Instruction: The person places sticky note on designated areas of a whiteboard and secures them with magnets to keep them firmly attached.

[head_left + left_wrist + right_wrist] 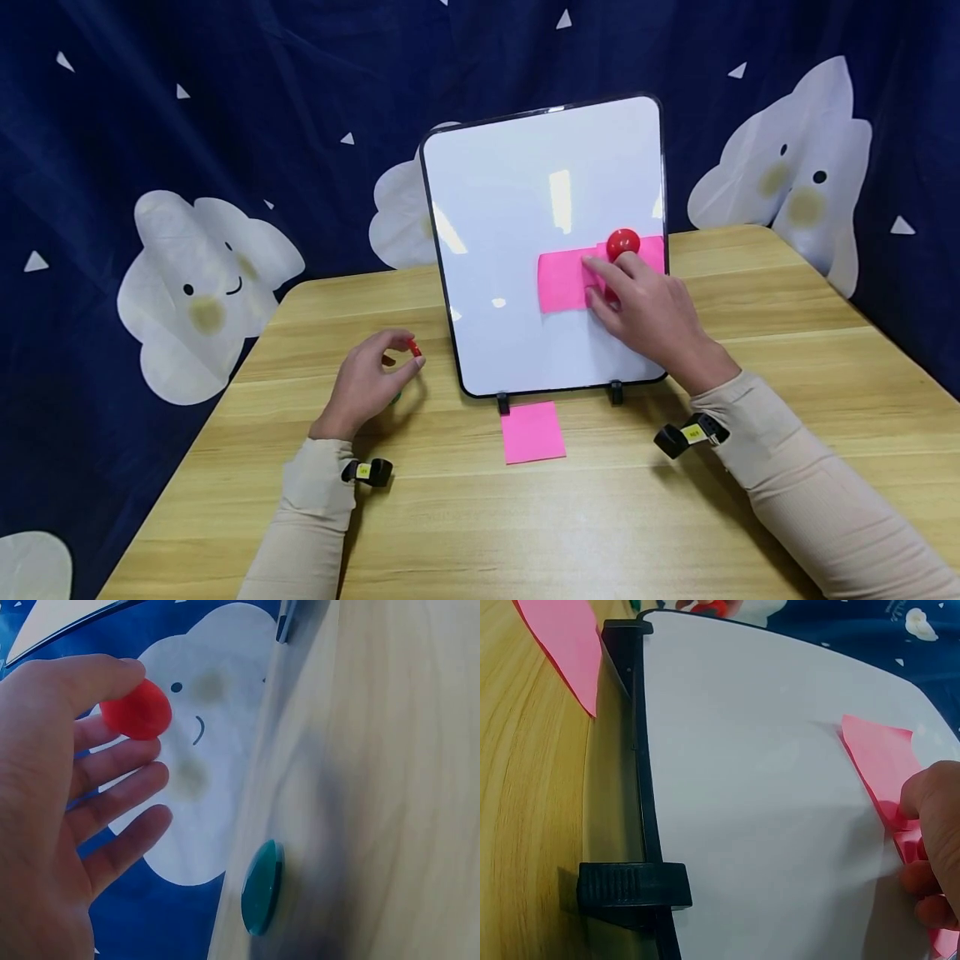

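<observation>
My left hand is left of the whiteboard, pinching a red round magnet between thumb and index finger. Its other fingers are spread, above a green round magnet on the table. My right hand is at the board's lower right, fingertips touching a pink sticky note, thumb and index tips apart. Beside it a second pink note overlaps the first, with a red magnet on it. A darker red patch shows between the right fingers; I cannot tell what it is.
Another pink sticky note lies on the wooden table in front of the board. Black feet hold the board up at its lower edge. Behind the table hangs a dark blue curtain with white clouds.
</observation>
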